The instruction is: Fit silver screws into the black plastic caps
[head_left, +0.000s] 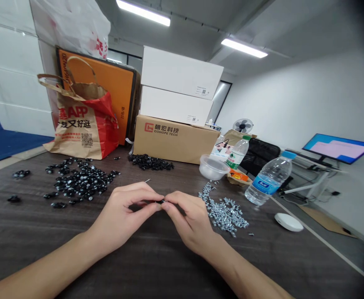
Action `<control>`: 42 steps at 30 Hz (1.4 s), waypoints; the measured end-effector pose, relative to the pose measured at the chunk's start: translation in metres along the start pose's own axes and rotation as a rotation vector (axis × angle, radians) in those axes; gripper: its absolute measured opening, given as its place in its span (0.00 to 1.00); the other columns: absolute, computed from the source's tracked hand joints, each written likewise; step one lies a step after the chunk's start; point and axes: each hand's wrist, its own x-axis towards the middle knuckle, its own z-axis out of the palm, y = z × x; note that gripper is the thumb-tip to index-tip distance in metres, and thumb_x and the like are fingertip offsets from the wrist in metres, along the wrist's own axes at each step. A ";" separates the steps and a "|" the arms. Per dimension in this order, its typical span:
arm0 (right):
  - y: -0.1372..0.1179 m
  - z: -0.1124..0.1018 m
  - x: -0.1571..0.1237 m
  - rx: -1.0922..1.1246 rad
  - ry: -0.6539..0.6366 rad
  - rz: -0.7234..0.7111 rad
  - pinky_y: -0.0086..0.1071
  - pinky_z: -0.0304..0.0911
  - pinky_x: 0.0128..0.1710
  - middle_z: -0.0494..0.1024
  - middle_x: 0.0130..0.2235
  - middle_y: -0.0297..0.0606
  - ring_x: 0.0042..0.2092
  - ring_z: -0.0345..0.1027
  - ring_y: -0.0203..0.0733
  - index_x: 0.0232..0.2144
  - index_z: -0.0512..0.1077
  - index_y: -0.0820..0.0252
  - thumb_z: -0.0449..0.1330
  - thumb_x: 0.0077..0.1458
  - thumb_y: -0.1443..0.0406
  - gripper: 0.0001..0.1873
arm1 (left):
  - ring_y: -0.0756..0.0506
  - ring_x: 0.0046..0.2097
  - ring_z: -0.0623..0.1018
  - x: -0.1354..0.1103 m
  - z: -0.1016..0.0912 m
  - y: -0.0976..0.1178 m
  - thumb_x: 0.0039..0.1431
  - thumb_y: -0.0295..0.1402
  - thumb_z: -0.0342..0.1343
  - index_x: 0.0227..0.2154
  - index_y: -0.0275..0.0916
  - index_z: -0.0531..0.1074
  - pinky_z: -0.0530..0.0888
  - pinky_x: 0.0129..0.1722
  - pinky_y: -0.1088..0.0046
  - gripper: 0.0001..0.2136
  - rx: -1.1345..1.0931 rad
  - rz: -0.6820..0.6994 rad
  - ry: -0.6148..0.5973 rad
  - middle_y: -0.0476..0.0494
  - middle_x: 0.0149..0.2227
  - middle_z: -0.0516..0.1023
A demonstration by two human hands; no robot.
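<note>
My left hand [124,214] and my right hand [190,220] meet over the dark wooden table [157,261], fingertips pinched together on one small black part [159,202] between them. What exactly the part is I cannot make out. A heap of silver screws [224,211] lies just right of my right hand. A spread of small black pieces [80,180] lies to the upper left of my left hand. A smaller black pile [151,162] sits further back by the cardboard box.
A brown and red paper bag [82,124] stands at the back left. A cardboard box [174,139] carries two white boxes [178,89]. A clear plastic bowl [213,167], two water bottles [269,178], a white round lid [288,222] and a monitor [338,147] are on the right.
</note>
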 end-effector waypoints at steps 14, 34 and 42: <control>0.001 0.000 -0.001 -0.094 -0.046 -0.033 0.31 0.61 0.33 0.75 0.31 0.36 0.31 0.67 0.37 0.37 0.70 0.60 0.53 0.69 0.67 0.08 | 0.49 0.33 0.79 0.000 0.002 0.003 0.60 0.23 0.62 0.37 0.43 0.83 0.76 0.31 0.79 0.08 0.016 0.002 -0.009 0.49 0.33 0.82; 0.004 -0.003 -0.001 -0.074 -0.077 0.041 0.30 0.59 0.31 0.72 0.29 0.33 0.29 0.65 0.36 0.35 0.67 0.59 0.51 0.69 0.62 0.10 | 0.46 0.31 0.80 0.000 0.006 0.000 0.62 0.34 0.62 0.33 0.41 0.82 0.74 0.27 0.75 0.05 0.037 -0.211 -0.041 0.47 0.31 0.84; 0.001 0.002 -0.004 -0.096 -0.122 0.054 0.30 0.58 0.30 0.69 0.24 0.32 0.26 0.64 0.35 0.27 0.61 0.57 0.42 0.72 0.67 0.19 | 0.46 0.33 0.81 0.000 0.002 0.004 0.59 0.31 0.63 0.32 0.43 0.83 0.74 0.37 0.72 0.04 0.068 -0.105 -0.042 0.48 0.32 0.84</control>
